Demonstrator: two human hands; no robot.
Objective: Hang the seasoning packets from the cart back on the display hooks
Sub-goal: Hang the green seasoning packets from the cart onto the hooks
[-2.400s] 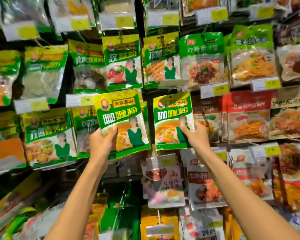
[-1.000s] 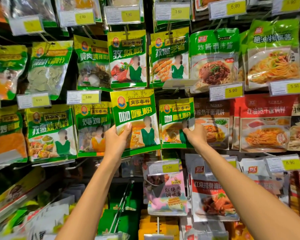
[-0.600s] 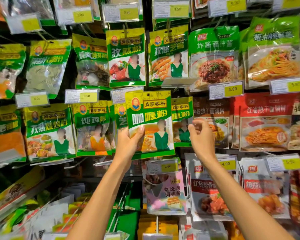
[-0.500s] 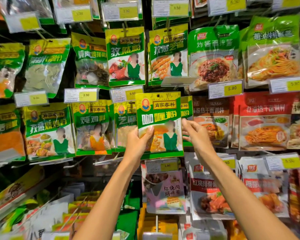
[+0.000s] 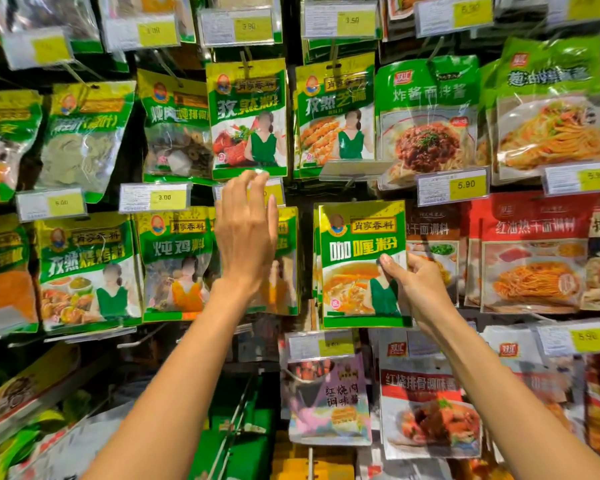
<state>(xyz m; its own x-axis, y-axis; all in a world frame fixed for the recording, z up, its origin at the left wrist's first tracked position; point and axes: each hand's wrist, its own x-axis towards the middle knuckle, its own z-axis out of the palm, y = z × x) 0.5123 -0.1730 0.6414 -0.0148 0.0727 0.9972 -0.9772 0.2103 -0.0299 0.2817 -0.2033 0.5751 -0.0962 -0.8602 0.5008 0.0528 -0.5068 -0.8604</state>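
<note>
Both forearms are bare from the lower frame edge to the wrists, no sleeve showing. The left hand (image 5: 245,237) and right hand (image 5: 417,285) wear nothing. Fingernails are short and unpainted.

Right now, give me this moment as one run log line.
left hand: empty, open, raised near price tag | right hand: gripping green-and-yellow curry powder packet | hook: hidden

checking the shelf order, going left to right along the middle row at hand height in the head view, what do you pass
stew chicken packet → left hand, open in front of the packets → curry powder packet → right hand pinching its right edge → red noodle sauce packet
</note>
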